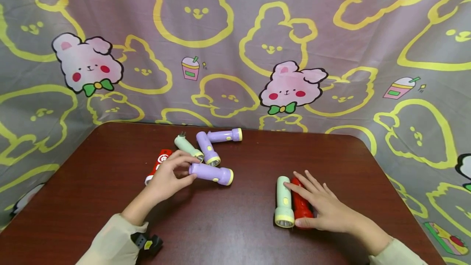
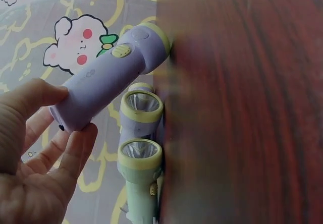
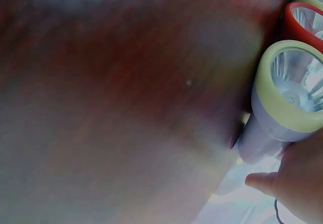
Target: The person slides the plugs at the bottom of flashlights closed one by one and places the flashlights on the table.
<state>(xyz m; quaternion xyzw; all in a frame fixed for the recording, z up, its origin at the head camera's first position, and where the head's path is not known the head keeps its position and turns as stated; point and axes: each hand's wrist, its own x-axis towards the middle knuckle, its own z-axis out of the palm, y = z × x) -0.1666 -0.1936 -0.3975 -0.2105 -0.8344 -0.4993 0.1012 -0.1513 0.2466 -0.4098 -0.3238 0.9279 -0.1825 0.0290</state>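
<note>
My left hand [image 1: 167, 179] pinches a purple flashlight [image 1: 209, 173] by its tail end, thumb on one side and fingertips on the other. Its yellow-rimmed head points right; the left wrist view shows its yellow switch [image 2: 121, 50]. Spread fingers of my right hand [image 1: 327, 207] lie over a red flashlight [image 1: 301, 201], which is partly covered. Beside it, a pale green flashlight [image 1: 284, 201] lies with its lens toward me. Close to that hand in the right wrist view is another purple flashlight [image 3: 267, 118], hidden under the hand in the head view.
Behind the left hand lie a pale green flashlight [image 1: 187, 146] with its plug prongs out and two purple flashlights [image 1: 207, 146]. A red flashlight [image 1: 162, 158] with a white rim is partly hidden by the left hand. A patterned curtain [image 1: 220, 52] hangs behind the brown table [image 1: 228, 232].
</note>
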